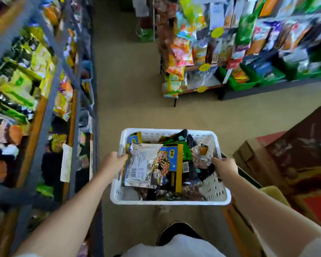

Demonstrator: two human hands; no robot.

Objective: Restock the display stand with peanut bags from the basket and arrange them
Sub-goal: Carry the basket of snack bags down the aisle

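Observation:
A white perforated plastic basket [214,190] hangs in front of me above the aisle floor, carried by both hands. My left hand [113,163] grips its left rim and my right hand [225,166] grips its right rim. Inside lie several peanut bags [167,164], blue and yellow with black print, one turned to show its silvery back label, with darker packets beneath. A display stand [198,71] hung with snack bags is ahead on the right, across the floor.
A tall grey shelf rack [50,101] full of snack packs lines the left side. Stacked cardboard boxes [285,156] sit close on the right. Green crates [248,80] rest on the low shelf ahead. Beige floor [130,89] runs between them.

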